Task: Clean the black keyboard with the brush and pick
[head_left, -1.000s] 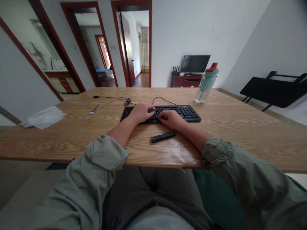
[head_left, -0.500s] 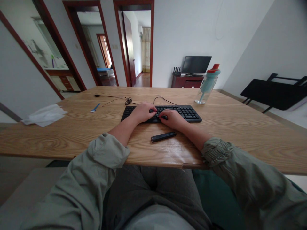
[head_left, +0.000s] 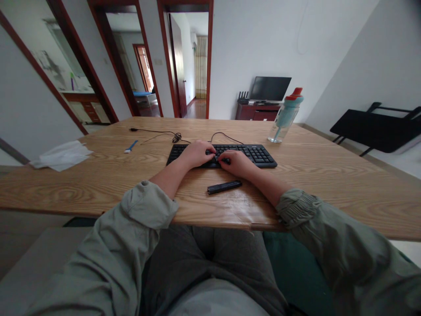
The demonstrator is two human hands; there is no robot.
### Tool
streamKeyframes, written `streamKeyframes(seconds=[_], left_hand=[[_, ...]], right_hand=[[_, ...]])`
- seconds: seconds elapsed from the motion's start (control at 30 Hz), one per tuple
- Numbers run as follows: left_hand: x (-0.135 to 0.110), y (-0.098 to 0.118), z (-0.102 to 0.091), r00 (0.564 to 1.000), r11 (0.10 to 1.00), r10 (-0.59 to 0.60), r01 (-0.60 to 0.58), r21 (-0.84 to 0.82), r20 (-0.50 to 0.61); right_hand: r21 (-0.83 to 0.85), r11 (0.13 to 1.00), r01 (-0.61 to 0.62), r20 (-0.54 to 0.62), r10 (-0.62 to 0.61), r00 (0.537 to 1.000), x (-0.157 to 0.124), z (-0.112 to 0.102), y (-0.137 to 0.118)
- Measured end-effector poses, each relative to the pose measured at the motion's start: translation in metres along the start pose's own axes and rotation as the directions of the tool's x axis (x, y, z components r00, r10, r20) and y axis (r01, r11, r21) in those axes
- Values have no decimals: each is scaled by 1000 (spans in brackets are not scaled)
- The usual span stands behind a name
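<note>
A black keyboard (head_left: 262, 154) lies on the wooden table in front of me. My left hand (head_left: 197, 153) rests over its left-middle part, with thumb and fingers curled together at the keys. From the right, my right hand (head_left: 237, 162) reaches in low over the middle keys, its fingers pinched close to the left fingertips. Whatever sits between the fingers of either hand is too small and hidden to make out. A slim black object (head_left: 224, 187) lies on the table between my forearms, just below the keyboard.
A cable (head_left: 176, 137) runs behind the keyboard. To the left are a small blue-handled brush (head_left: 131, 147) and crumpled white tissue (head_left: 62, 156). A water bottle (head_left: 283, 118) with a red lid stands at the right back. The table's front edge (head_left: 230, 227) is chipped.
Both hands stay at the same spot on the keyboard, with barely any finger movement. The view has shifted very slightly.
</note>
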State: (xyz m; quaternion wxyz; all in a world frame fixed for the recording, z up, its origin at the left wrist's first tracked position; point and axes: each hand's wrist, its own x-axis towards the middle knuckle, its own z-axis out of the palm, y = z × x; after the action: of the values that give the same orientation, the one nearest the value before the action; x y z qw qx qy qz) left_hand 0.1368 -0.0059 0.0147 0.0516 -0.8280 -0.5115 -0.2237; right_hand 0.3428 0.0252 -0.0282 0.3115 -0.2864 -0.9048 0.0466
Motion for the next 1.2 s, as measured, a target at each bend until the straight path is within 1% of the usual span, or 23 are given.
streamKeyframes(seconds=[0.2,0.37,0.43,0.7,0.87,1.0,1.1,1.2], left_hand=[[0,0,0,1000,1000,5,-5,8,-8],[-1,-2,0,1000,1000,-6,6,21,-17],[-1,-1,0,1000,1000,-7,7,21,-16],[0,-1,1,1000,1000,-13,14,12,-18],[-1,-1,1,1000,1000,-28,28,-7,1],[-1,0,0,1000,1000,-18,19,-16,22],[-1,0,1,1000,1000,-15,15,-13,24],[-1,0,4,1000,1000,-4,4,-6,15]], right_hand=[[3,1000,28,15,-28,999,-1,0,1],[40,998,-51,-6,51,999,0,0,2],[38,997,-60,-11,60,998,-1,0,3],[-21,1000,2,20,-1,1000,-1,-1,4],[-47,998,42,58,-39,998,0,-3,3],[-57,996,71,49,-68,996,-2,-3,1],[-123,990,73,42,-69,997,-4,-2,-1],[-197,974,110,51,-101,994,-6,-2,-6]])
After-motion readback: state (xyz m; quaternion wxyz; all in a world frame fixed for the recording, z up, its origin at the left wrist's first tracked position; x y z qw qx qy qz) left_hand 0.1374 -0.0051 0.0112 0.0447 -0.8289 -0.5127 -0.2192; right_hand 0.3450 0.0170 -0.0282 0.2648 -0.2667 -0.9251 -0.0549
